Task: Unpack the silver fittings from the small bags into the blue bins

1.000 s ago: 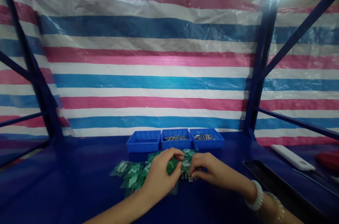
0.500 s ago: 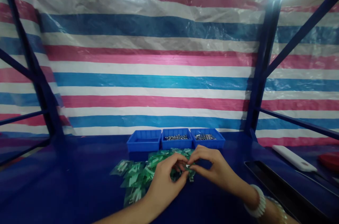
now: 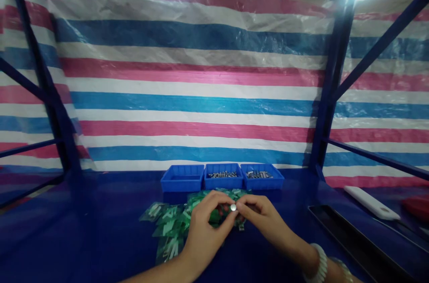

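Observation:
A small round silvery metal piece (image 3: 233, 207) is pinched between my two hands, its bright flat face turned toward me; its exact kind is too small to tell. My left hand (image 3: 208, 229) grips it from the left, thumb and fingertips closed. From the right, the fingertips of my right hand (image 3: 264, 217) are closed on it too. Below and behind both hands lies a pile of clear and green plastic bags (image 3: 170, 218) with small metal parts inside. The hands hide part of that pile.
Behind the pile stand a blue bin (image 3: 182, 188) with nothing visible inside, a bin of small metal parts (image 3: 224, 184) and a bin of longer metal pieces (image 3: 264, 183). To the right lie a black phone-like slab (image 3: 348, 238), a white device (image 3: 370, 202) and a red object (image 3: 417, 207).
The small metal piece has turned so its round face shows. My right hand has dropped slightly and its fingers have curled in more. My left hand has shifted little.

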`<state>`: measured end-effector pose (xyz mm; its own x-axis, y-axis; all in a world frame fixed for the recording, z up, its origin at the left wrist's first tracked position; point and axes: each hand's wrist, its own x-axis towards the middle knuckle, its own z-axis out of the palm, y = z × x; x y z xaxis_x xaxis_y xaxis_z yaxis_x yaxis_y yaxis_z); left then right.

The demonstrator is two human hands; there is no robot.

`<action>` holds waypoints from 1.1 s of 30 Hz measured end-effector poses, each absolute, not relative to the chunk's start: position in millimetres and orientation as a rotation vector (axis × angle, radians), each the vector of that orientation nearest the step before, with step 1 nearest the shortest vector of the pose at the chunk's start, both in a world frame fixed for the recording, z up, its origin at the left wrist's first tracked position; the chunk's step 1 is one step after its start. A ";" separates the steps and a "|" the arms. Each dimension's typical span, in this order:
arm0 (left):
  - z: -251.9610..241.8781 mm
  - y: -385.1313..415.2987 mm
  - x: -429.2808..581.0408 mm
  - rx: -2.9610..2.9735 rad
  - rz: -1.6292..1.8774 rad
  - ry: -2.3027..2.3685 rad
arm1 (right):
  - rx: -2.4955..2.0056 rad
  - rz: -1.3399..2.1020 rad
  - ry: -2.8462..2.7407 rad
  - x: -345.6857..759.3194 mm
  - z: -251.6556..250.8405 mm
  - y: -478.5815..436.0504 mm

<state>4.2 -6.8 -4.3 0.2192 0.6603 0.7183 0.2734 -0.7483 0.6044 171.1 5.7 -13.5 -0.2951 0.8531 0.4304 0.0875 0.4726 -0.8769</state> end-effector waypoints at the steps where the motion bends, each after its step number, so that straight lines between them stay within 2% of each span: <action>1: -2.2 -6.6 3.9 2.165 1.565 0.864 | -0.805 0.964 -1.714 171.1 -15.9 8.0; 6: 20.2 30.7 4.5 2.366 1.611 0.907 | -0.871 0.823 -1.736 179.4 -21.8 20.8; 12: 29.0 99.5 6.1 2.539 1.383 1.010 | -0.877 0.477 -2.084 198.6 -10.3 24.5; 19: 1.7 49.9 -8.0 2.609 1.337 0.938 | -0.753 0.325 -2.467 198.7 -11.6 17.7; 24: -9.2 26.3 -11.6 2.541 1.478 0.854 | -0.783 0.159 -2.543 194.9 -16.1 15.9; 27: -7.3 24.8 -10.4 2.455 1.568 0.861 | -0.764 0.265 -2.421 191.7 -14.1 14.1; 31: -3.6 19.2 -6.9 2.321 1.565 0.936 | -0.797 0.733 -2.080 185.5 -12.1 12.8; 33: -4.6 14.9 -3.9 2.278 1.506 0.959 | -0.818 0.857 -1.930 183.7 -12.7 13.1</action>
<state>-3.9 14.9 -4.6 0.2507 0.6408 0.7256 0.3861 -0.7535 0.5321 183.7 13.1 -12.7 -0.4259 0.7955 0.4311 0.2133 0.5513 -0.8066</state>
